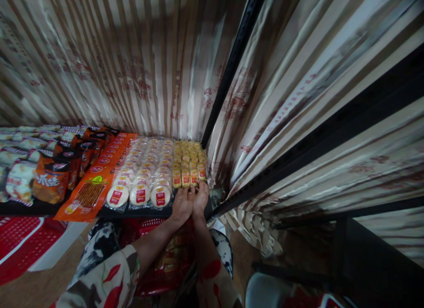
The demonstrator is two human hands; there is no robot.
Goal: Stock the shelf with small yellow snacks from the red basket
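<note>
Carefully, with left hand [181, 204] and right hand [200, 197], fingers pressed on the small yellow wrapped snack packs [188, 176], we square their front row along the dark shelf [139, 212] edge.

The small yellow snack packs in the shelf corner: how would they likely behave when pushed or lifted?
The yellow snack packs look small, so probably light. They stand in tight rows, so a push from either hand may topple neighbours. Glossy wrappers suggest some slipperiness.
</note>
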